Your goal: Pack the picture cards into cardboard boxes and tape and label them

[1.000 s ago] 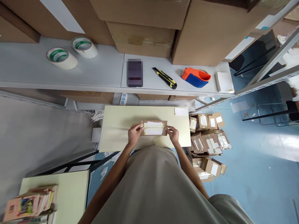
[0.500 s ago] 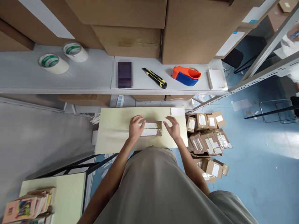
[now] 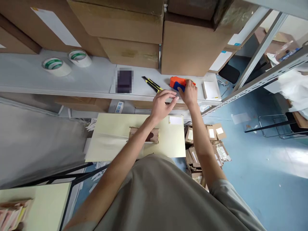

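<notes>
On the grey shelf, my right hand (image 3: 190,93) is closed around an orange and blue tape dispenser (image 3: 175,81), its thumb against the blue side. My left hand (image 3: 161,105) reaches to the shelf's front edge beside it, fingers stretched out and thumb apart, holding nothing. The black and yellow utility knife (image 3: 151,83) lies just beyond those left fingertips. Below, a small brown cardboard package (image 3: 155,134) rests on the pale yellow table (image 3: 106,128), partly hidden by my left forearm. A dark round patch shows on its upper side.
Two tape rolls (image 3: 56,66) stand on the shelf's left, before large cardboard boxes (image 3: 130,53). A white paper stack (image 3: 210,89) sits at its right end, near a metal frame (image 3: 264,75). Several taped cartons (image 3: 221,150) are piled on the floor to the right.
Both hands have left the package and moved up to the shelf. My right hand has taken hold of the tape dispenser. The package's white-labelled face no longer shows; a plain brown side is up.
</notes>
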The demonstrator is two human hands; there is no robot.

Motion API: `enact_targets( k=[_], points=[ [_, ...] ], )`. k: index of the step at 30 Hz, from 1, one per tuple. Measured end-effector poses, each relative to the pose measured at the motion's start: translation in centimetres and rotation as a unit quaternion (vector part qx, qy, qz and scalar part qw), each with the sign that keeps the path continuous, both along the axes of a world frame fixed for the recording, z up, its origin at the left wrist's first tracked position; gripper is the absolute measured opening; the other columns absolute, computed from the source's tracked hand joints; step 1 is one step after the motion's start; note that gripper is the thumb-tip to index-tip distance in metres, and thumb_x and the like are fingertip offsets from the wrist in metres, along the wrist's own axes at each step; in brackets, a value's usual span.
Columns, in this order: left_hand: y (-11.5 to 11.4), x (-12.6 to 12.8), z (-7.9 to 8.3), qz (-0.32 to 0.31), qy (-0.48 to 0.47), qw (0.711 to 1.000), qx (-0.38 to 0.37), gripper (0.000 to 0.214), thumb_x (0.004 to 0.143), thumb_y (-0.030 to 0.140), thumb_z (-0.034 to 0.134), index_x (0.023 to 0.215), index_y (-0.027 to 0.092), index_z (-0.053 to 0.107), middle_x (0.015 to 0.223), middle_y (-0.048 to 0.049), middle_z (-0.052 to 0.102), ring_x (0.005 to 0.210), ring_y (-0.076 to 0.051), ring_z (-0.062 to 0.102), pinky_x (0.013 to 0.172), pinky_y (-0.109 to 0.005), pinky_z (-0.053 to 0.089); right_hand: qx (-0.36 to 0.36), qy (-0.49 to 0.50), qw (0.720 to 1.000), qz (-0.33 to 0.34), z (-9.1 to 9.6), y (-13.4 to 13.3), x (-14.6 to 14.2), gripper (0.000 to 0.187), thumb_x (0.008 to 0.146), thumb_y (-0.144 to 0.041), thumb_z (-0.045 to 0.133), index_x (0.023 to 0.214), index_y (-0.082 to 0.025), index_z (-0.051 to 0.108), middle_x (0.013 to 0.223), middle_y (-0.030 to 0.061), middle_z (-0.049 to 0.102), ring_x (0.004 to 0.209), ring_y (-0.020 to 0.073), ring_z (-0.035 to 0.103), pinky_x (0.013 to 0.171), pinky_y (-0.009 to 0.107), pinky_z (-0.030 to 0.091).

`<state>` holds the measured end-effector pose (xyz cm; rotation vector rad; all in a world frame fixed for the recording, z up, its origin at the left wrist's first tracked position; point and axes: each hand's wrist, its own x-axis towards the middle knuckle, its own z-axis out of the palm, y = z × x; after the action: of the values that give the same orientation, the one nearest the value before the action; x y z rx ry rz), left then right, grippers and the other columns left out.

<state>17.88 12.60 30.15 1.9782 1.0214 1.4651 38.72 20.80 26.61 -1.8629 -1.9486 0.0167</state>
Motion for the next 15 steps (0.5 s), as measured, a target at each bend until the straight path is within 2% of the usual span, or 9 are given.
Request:
enact_targets(
  k=[4,7,11,13,15],
  points=[
    [-2.3,-1.0,0.9,-0.012,-0.094,0.995,-0.037,0.04,0.109,0.057,0.075,0.09,0.022,0.077,0.101,-0.0081,0.083,0.101,-0.023,0.079,0.1,-0.04,0.062,-0.046,-0.038,0.997,-0.04,0.3,-0.5,-0.7,0.04,0.112,-0.032,0.06,0.144,-0.008,0.058,0.131,0.0271,0.075,0.135,0.04,0.066,0.124,0.064,0.042],
    [-4.7,-2.7,0.9,-0.034,-0.166,0.979,-0.109,0.043,0.108,0.062,0.075,0.094,0.021,0.08,0.093,-0.0068,0.081,0.087,-0.019,0.076,0.086,-0.034,0.061,-0.042,-0.002,0.998,-0.052,0.4,-2.1,-0.8,0.035,0.112,-0.033,0.06,0.14,-0.011,0.06,0.124,0.0244,0.076,0.128,0.0383,0.07,0.122,0.062,0.045],
    [-7.8,-5.4,0.8,-0.038,-0.226,0.954,-0.194,0.043,0.104,0.062,0.081,0.106,0.019,0.086,0.101,-0.0093,0.084,0.089,-0.019,0.078,0.086,-0.033,0.063,-0.02,0.15,0.988,0.001,0.4,-6.2,-1.1,0.045,0.113,-0.058,0.059,0.139,-0.021,0.059,0.118,0.0158,0.076,0.114,0.0361,0.074,0.105,0.058,0.058],
    [-8.8,-6.6,0.7,-0.034,-0.24,0.946,-0.216,0.041,0.102,0.06,0.084,0.109,0.019,0.087,0.101,-0.01,0.085,0.091,-0.02,0.079,0.087,-0.034,0.065,-0.017,0.256,0.965,0.059,0.5,-8.7,-2.1,0.053,0.11,-0.07,0.063,0.137,-0.024,0.06,0.116,0.0117,0.075,0.11,0.0328,0.073,0.101,0.054,0.061],
    [-9.5,-7.8,0.5,-0.031,-0.244,0.942,-0.229,0.039,0.1,0.057,0.086,0.109,0.019,0.089,0.102,-0.0105,0.086,0.092,-0.021,0.081,0.086,-0.035,0.066,-0.036,0.364,0.922,0.122,0.7,-11.2,-3.8,0.058,0.105,-0.076,0.069,0.135,-0.027,0.061,0.114,0.0084,0.074,0.109,0.0288,0.073,0.1,0.049,0.063]
  ],
)
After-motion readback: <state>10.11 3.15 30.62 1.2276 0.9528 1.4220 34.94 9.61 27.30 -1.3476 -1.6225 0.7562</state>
